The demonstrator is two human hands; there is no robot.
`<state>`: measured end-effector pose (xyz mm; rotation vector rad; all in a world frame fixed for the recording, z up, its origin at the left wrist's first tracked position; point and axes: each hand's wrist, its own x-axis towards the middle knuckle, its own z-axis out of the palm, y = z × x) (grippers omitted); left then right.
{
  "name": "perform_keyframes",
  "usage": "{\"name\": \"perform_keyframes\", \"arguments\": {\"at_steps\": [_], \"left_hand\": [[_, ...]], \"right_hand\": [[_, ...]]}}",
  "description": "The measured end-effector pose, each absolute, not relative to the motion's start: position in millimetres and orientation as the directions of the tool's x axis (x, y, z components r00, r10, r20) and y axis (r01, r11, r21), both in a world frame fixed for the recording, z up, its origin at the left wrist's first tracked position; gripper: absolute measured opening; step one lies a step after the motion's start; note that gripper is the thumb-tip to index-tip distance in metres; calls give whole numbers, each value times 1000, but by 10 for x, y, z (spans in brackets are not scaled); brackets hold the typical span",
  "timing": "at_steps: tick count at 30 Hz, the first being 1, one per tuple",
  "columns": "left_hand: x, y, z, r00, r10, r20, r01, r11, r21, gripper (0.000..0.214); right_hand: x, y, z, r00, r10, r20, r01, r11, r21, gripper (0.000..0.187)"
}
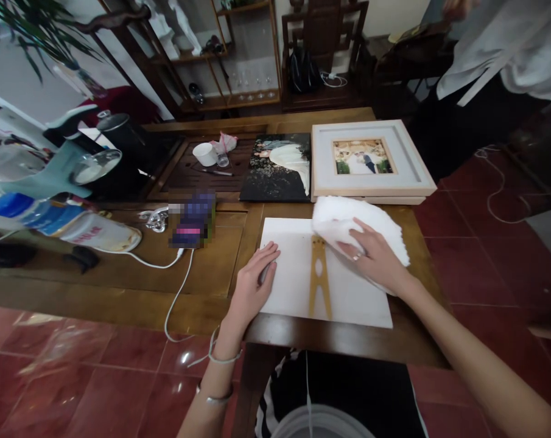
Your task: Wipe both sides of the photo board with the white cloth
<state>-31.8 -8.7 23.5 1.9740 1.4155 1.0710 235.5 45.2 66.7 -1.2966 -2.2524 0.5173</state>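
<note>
A white board point(293, 286) with a gold stand piece point(319, 277) lies face down on the wooden table point(211, 267) in front of me. My left hand point(252, 286) rests on the board's left edge, fingers curled round a small dark object. My right hand point(371, 255) presses a white cloth point(348, 222) onto the board's upper right part, fingers spread flat on it.
A white picture frame point(369, 161) with a photo and a dark photo print point(279, 167) lie behind the board. A cup point(204, 154), a charging phone point(193, 220) with its white cable, bottles and a kettle crowd the left. Another person in white point(503, 48) stands at the far right.
</note>
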Motion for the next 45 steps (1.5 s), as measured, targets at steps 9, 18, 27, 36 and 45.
{"name": "perform_keyframes", "arguments": {"at_steps": [9, 18, 27, 36, 45], "left_hand": [[-303, -90, 219, 162, 924, 347, 584, -373, 721, 34], [-317, -82, 211, 191, 919, 346, 596, -388, 703, 35], [-325, -82, 195, 172, 922, 346, 582, -379, 720, 34], [-311, -83, 189, 167, 922, 350, 588, -378, 715, 34], [-318, -82, 203, 185, 922, 341, 592, -382, 710, 35]], "right_hand": [[2686, -533, 889, -683, 721, 115, 587, 636, -501, 13], [2667, -70, 795, -601, 785, 148, 603, 568, -560, 24], [2431, 424, 603, -464, 820, 334, 715, 570, -405, 22], [2435, -666, 856, -637, 746, 194, 627, 648, -432, 11], [2544, -283, 934, -644, 761, 76, 655, 600, -459, 21]]}}
